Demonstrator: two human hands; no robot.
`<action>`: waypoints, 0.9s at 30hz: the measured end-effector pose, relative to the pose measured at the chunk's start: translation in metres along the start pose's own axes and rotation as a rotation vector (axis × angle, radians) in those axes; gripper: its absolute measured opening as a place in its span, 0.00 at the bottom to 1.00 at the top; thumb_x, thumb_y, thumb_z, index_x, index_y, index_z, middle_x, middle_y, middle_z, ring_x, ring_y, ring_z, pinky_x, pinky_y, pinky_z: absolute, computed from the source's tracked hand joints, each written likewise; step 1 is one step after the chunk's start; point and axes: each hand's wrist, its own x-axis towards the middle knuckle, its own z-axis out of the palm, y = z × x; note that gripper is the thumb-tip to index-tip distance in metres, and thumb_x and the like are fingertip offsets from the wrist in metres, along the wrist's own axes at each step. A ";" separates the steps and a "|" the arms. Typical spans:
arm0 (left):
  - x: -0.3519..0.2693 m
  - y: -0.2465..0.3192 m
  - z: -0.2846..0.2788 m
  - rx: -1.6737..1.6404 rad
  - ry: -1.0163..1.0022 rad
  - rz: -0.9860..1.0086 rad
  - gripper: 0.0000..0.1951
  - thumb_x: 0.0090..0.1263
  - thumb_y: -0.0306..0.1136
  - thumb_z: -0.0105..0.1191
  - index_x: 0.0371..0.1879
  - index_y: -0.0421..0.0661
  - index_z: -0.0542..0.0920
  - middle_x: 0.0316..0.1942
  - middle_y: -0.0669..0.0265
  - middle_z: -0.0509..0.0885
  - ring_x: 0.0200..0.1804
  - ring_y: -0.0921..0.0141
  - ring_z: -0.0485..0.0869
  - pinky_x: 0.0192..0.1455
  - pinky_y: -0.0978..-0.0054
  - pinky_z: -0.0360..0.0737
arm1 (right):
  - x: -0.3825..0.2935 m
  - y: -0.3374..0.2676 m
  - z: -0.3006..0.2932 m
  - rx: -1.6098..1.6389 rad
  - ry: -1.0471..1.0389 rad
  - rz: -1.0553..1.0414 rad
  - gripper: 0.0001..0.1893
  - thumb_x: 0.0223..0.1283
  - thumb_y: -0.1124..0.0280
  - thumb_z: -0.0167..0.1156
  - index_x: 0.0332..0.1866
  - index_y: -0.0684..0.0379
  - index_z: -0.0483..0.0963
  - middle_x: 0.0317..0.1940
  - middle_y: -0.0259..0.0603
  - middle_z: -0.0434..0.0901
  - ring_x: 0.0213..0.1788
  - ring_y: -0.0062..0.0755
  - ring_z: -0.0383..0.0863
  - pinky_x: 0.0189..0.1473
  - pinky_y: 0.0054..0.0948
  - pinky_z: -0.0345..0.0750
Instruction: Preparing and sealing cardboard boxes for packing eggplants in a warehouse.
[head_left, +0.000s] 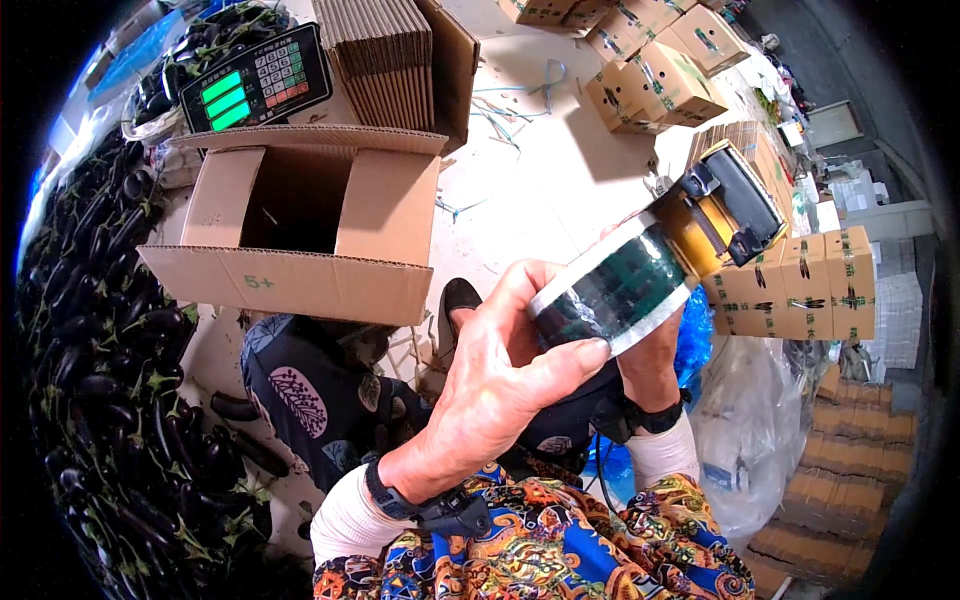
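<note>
My left hand (487, 360) grips the near end of a wide roll of dark green printed packing tape (615, 289), its thumb pressed along the pale rim. The roll sits on a yellow tape dispenser (705, 232) with a black roller end, tilted up to the right. Behind the roll is my right hand (660, 341), largely hidden, holding the dispenser from the far side. In front of my knees stands a cardboard box (285, 281) with its top flaps raised and a dark interior.
Eggplants (112, 375) lie heaped along the left. A scale display (255, 79) stands behind the box, beside stacked flat cartons (379, 64). Closed cartons (656, 86) sit at the back right, others (795, 285) nearer. Clear plastic (742, 442) and flattened cardboard (840, 465) lie at right.
</note>
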 end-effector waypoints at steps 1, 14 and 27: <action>0.000 0.000 -0.001 -0.001 -0.001 -0.002 0.23 0.59 0.33 0.61 0.49 0.41 0.66 0.39 0.72 0.71 0.43 0.81 0.69 0.46 0.83 0.68 | 0.001 -0.002 0.000 -0.006 -0.001 0.005 0.19 0.61 0.65 0.57 0.54 0.62 0.67 0.46 0.38 0.74 0.46 0.25 0.76 0.47 0.24 0.76; 0.018 -0.013 -0.014 0.062 -0.191 0.159 0.37 0.63 0.39 0.59 0.66 0.36 0.56 0.64 0.57 0.62 0.66 0.67 0.60 0.68 0.70 0.56 | 0.019 -0.055 0.015 0.661 0.023 0.324 0.12 0.58 0.72 0.55 0.47 0.61 0.72 0.39 0.35 0.78 0.39 0.23 0.79 0.43 0.22 0.77; 0.031 -0.015 -0.005 0.039 -0.092 0.216 0.31 0.61 0.35 0.62 0.60 0.36 0.64 0.50 0.66 0.74 0.52 0.75 0.71 0.57 0.76 0.68 | 0.025 -0.053 0.017 0.665 -0.108 0.205 0.15 0.51 0.84 0.56 0.46 0.64 0.74 0.43 0.37 0.77 0.47 0.30 0.77 0.49 0.25 0.73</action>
